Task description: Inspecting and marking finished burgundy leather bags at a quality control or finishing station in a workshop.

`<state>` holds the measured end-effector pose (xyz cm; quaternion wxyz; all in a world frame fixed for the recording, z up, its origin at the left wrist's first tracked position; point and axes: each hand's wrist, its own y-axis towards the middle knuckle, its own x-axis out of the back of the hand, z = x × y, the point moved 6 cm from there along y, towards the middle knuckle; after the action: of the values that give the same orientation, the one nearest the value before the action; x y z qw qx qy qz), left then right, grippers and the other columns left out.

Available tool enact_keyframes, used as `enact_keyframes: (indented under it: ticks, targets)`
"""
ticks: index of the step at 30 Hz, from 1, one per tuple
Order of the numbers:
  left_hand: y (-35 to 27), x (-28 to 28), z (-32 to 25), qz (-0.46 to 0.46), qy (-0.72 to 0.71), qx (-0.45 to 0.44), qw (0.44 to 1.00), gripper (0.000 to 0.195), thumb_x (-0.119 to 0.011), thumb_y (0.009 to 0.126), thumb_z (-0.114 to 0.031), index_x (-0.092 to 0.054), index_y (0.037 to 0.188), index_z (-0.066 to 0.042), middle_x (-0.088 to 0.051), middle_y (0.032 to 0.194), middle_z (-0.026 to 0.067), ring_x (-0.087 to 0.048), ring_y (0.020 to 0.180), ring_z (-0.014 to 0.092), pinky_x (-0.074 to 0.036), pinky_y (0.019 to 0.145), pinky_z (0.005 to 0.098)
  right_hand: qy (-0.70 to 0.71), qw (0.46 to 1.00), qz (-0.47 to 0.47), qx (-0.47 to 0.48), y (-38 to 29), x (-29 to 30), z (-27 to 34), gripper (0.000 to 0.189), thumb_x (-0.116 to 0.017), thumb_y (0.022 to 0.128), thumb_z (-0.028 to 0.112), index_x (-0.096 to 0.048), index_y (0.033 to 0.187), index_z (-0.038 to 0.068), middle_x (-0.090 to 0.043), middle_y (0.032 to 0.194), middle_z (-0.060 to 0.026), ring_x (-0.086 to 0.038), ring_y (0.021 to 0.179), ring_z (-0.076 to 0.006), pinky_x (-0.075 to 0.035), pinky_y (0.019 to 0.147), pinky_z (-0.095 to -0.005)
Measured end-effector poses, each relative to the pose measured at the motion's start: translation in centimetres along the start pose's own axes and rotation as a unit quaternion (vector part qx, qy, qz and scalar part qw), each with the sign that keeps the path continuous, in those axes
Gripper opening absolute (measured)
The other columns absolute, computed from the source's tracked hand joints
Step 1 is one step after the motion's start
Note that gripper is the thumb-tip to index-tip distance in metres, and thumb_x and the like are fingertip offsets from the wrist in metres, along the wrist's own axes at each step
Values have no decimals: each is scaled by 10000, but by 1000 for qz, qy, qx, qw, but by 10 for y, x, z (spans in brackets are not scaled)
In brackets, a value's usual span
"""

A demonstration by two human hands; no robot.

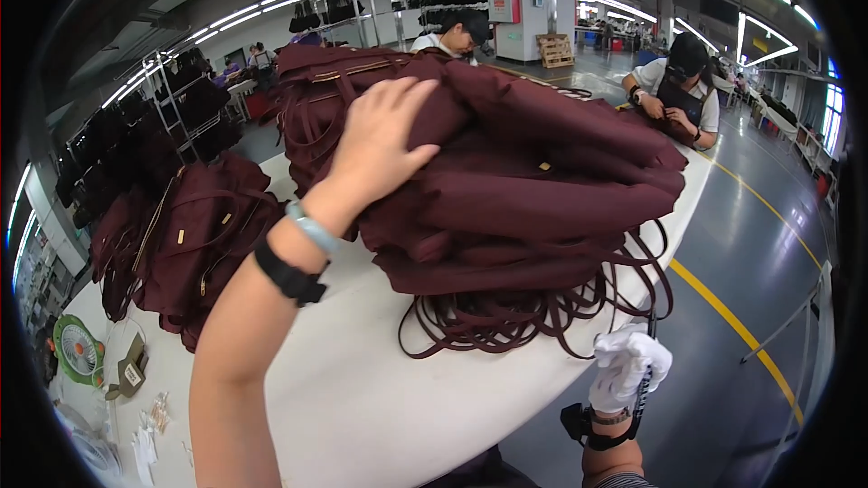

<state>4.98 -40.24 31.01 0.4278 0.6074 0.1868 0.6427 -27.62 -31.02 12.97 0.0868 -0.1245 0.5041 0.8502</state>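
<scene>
A tall stack of maroon fabric bags (529, 210) lies on the white table (380, 407), with thin straps (502, 325) looping out below its near side. Over the upper left of the stack is my bare left hand (383, 142), fingers spread and holding nothing; whether it touches the cloth is unclear. A jade-coloured bangle and a black band circle that wrist. My right hand (630, 362), in a white glove, is curled around a slender dark tool (649, 359) at the table's near right edge, below the straps. The tool's exact kind cannot be made out.
More maroon bags (203, 230) are heaped at the left. A green fan (79, 349), an olive fabric piece (129, 369) and white gloves (144, 454) lie at the lower left. One co-worker (678, 88) handles dark cloth at the far right; another (454, 37) is behind the stack.
</scene>
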Motion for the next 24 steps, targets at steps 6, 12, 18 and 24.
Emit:
enact_keyframes:
  ticks: [6, 12, 18, 24]
  targets:
    - [74, -59, -88, -17, 123, -133, 983, 697, -799, 705, -208, -514, 1337, -142, -570, 1280, 94, -483, 1252, 276, -315, 1101, 426, 4, 1000, -9, -22, -1, 28, 12, 307, -515, 1002, 360, -524, 1011, 53, -633, 690, -159, -565, 526, -167, -424, 435, -245]
    - [103, -78, -73, -19, 149, -78, 986, 149, -568, 802, -83, -697, 837, -147, -683, 789, 70, -651, 814, 234, -443, 958, 384, -14, 999, -45, 13, 10, 61, 32, 304, -530, 996, 350, -531, 1026, 48, -631, 657, -153, -526, 495, -151, -403, 426, -219]
    - [152, 92, -41, -158, 201, -76, 964, 181, -596, 821, -124, -714, 958, -123, -702, 902, 112, -652, 854, 306, -506, 792, 424, -67, 987, -106, 103, 28, 98, 58, 276, -449, 1032, 320, -480, 944, 60, -601, 689, -117, -412, 472, -102, -358, 458, -225]
    - [36, 253, -84, -165, 304, -212, 914, 289, -662, 786, -132, -696, 1071, -95, -708, 974, 122, -656, 903, 294, -506, 826, 399, -42, 959, -121, 254, 49, 177, 81, 395, -449, 1024, 296, -466, 1264, -17, -539, 918, -130, -428, 771, -160, -385, 710, -276]
